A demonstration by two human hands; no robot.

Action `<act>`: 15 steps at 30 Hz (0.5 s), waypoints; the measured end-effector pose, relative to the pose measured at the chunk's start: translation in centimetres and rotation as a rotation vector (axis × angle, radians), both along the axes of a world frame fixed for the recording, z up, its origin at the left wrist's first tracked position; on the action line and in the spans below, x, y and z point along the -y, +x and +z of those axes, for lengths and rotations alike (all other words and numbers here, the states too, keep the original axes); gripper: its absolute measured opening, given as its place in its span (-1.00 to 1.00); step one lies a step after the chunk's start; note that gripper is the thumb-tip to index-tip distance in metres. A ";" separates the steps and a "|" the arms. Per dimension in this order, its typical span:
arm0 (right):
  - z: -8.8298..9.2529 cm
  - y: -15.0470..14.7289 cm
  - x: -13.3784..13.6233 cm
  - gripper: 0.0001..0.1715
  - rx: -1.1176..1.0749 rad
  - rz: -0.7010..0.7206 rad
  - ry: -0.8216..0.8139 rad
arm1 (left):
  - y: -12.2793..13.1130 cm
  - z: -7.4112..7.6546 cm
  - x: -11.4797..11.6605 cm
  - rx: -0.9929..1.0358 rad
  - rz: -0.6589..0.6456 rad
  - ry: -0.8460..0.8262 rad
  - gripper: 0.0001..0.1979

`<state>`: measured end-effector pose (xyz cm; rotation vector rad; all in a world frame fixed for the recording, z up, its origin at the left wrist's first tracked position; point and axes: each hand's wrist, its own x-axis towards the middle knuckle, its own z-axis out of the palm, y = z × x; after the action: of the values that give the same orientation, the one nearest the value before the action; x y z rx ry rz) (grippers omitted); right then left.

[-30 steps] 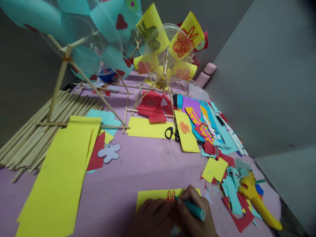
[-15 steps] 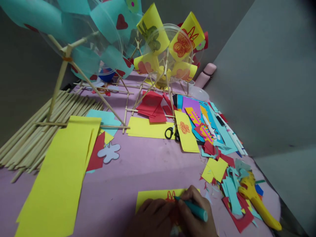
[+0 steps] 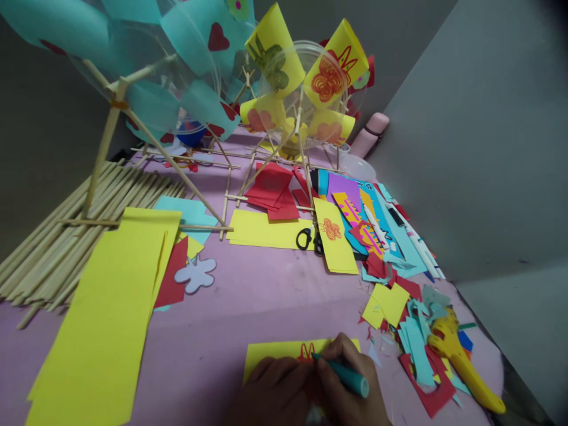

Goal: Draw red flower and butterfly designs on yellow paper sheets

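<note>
A sheet of yellow paper (image 3: 264,353) lies at the near edge of the view, with red antenna-like loops (image 3: 307,351) drawn near its top. My right hand (image 3: 352,378) grips a teal marker (image 3: 348,376), its tip down at the red lines. Flat on the paper's left part rests my left hand (image 3: 277,387), fingers stretched out and slightly bent, holding nothing. Both hands cover most of the drawing. Farther off, another yellow sheet (image 3: 335,239) bears an orange-red butterfly drawing and partly covers black-handled scissors (image 3: 304,239).
Yellow strips (image 3: 95,331) and a bundle of wooden sticks (image 3: 48,254) lie left. Stick-framed pinwheels with yellow (image 3: 326,80) and teal paper (image 3: 190,41) stand behind. A yellow hot glue gun (image 3: 465,367) sits among paper scraps (image 3: 417,343) at right, near the wall.
The marker's back end has tilted slightly left and down in my right hand. My left hand stays on the paper; nothing else has visibly moved.
</note>
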<state>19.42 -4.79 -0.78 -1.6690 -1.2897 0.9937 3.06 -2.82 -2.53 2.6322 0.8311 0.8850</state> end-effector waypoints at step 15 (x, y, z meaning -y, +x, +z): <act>-0.6 0.2 0.4 -0.75 -0.079 -0.068 0.015 | 0.4 -0.2 0.2 0.000 0.025 0.009 -0.66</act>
<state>19.57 -5.15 -1.38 -1.6355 -1.1787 0.9971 3.42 -3.07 -2.74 2.6356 0.8635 0.8968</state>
